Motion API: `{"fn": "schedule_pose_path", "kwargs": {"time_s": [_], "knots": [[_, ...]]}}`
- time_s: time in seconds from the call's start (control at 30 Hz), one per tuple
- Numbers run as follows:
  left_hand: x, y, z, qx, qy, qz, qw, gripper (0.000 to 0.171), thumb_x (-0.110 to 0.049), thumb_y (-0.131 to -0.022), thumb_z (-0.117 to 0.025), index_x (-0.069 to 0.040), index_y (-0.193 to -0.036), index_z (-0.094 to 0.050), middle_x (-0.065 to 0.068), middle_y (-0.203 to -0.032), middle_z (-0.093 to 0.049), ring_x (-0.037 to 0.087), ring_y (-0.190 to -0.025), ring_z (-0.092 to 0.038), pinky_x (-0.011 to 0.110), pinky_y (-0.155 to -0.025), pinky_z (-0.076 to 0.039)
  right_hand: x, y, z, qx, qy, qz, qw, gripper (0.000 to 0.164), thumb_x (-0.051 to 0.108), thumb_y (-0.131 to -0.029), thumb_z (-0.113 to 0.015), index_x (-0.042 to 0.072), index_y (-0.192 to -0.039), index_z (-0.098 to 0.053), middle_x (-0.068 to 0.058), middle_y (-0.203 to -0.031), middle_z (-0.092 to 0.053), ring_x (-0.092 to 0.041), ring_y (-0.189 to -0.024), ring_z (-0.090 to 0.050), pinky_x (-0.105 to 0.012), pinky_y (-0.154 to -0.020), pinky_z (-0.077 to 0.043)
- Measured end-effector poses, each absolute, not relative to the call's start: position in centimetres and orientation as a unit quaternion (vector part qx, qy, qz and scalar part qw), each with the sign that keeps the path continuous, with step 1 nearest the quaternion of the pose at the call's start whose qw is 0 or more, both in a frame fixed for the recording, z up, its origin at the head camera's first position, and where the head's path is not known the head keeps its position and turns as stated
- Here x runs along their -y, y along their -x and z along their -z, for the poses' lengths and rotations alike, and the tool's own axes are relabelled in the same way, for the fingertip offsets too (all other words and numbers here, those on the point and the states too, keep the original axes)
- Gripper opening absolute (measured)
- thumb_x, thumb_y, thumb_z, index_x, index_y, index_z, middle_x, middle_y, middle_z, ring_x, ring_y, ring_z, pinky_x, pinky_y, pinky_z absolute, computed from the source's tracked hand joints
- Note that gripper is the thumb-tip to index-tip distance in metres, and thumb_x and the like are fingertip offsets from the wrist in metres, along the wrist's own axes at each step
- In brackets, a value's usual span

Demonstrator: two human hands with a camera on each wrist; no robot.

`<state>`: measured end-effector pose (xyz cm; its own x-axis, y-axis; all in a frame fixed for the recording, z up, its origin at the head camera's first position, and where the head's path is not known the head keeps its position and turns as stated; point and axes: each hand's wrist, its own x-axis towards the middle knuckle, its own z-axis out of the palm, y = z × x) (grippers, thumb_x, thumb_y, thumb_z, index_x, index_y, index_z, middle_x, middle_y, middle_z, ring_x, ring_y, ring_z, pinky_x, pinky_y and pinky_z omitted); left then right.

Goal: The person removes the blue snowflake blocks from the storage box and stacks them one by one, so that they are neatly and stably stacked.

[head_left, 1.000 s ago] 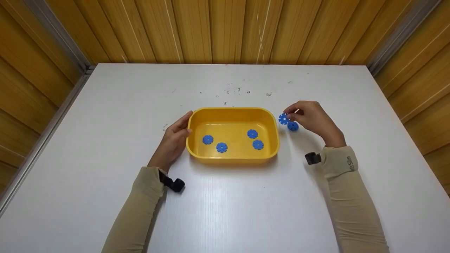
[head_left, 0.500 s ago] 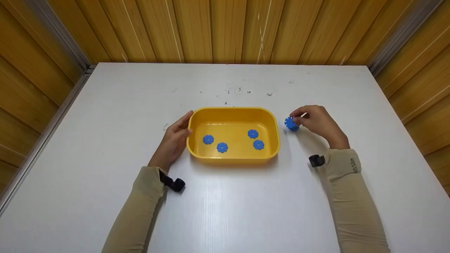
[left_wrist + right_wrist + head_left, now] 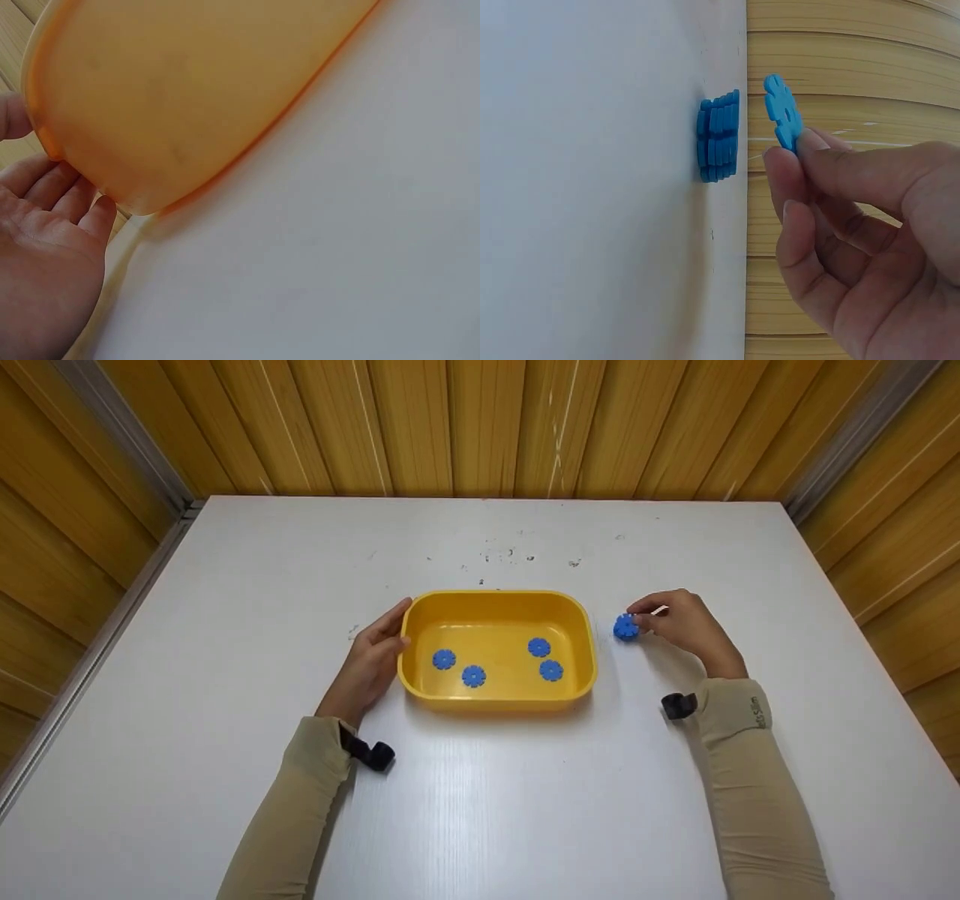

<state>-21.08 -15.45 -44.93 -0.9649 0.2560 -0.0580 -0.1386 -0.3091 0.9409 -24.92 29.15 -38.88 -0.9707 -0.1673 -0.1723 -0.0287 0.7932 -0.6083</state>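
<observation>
My right hand (image 3: pixel 691 631) pinches a blue notched plastic disc (image 3: pixel 781 111) at its edge, between thumb and fingers. Below this disc, a short stack of matching blue discs (image 3: pixel 718 139) stands on the table; in the right wrist view the two are apart. From the head, the held disc (image 3: pixel 625 625) covers most of the stack. My left hand (image 3: pixel 366 664) holds the left end of a yellow plastic tub (image 3: pixel 495 703), thumb at the rim and fingers against the outer wall (image 3: pixel 172 97). Several blue discs (image 3: pixel 473 676) lie flat and apart on the tub's floor.
The white table (image 3: pixel 480 810) carries small dark marks (image 3: pixel 510 555) beyond the tub. Yellow wood-look panels (image 3: pixel 480 427) close off the back and both sides. A black wrist camera (image 3: pixel 679 706) sits on each sleeve cuff.
My right hand has moved right and slightly nearer with the pinched disc, from beside the stack to over it. The left hand and tub stay put.
</observation>
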Motion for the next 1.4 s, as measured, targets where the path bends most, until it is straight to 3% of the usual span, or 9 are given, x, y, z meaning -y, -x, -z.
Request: {"fn": "schedule_pose_path", "kwargs": {"time_s": [0.33, 0.97, 1.23, 1.4], "knots": [[15.49, 21.05, 44.91, -0.577, -0.045, -0.806, 0.123, 0.068, 0.005, -0.098, -0.047, -0.010, -0.162, -0.027, 0.002, -0.171, -0.026, 0.016, -0.157, -0.026, 0.032, -0.128, -0.026, -29.42, 25.08, 39.28, -0.938, 0.037, 0.321, 0.122, 0.031, 0.012, -0.101, -0.060, -0.001, -0.128, -0.069, -0.025, -0.135, -0.063, -0.035, -0.112, -0.060, -0.018, -0.080, -0.049], [15.40, 20.92, 44.71, -0.580, -0.048, -0.805, 0.120, 0.068, 0.006, -0.099, -0.045, -0.009, -0.162, -0.026, 0.002, -0.171, -0.023, 0.016, -0.159, -0.022, 0.032, -0.128, -0.026, -29.46, 24.87, 39.55, -0.936, 0.024, 0.327, 0.129, 0.032, 0.013, -0.102, -0.059, -0.003, -0.128, -0.067, -0.027, -0.134, -0.062, -0.037, -0.117, -0.055, -0.051, -0.110, -0.046], [15.42, 20.85, 44.62, -0.575, -0.053, -0.808, 0.121, 0.068, 0.007, -0.098, -0.044, -0.008, -0.162, -0.025, 0.003, -0.172, -0.022, 0.017, -0.159, -0.022, 0.032, -0.128, -0.026, -29.44, 24.86, 39.55, -0.938, 0.026, 0.322, 0.128, 0.032, 0.014, -0.101, -0.059, -0.003, -0.127, -0.068, -0.027, -0.132, -0.064, -0.034, -0.113, -0.057, -0.046, -0.106, -0.049], [15.47, 20.92, 44.81, -0.574, -0.053, -0.808, 0.120, 0.068, 0.007, -0.098, -0.045, -0.008, -0.162, -0.026, 0.004, -0.172, -0.022, 0.017, -0.159, -0.022, 0.032, -0.128, -0.025, -29.47, 24.79, 39.39, -0.938, 0.023, 0.319, 0.133, 0.034, 0.018, -0.101, -0.061, -0.001, -0.129, -0.068, -0.025, -0.131, -0.064, -0.031, -0.109, -0.056, -0.034, -0.096, -0.051]]}}
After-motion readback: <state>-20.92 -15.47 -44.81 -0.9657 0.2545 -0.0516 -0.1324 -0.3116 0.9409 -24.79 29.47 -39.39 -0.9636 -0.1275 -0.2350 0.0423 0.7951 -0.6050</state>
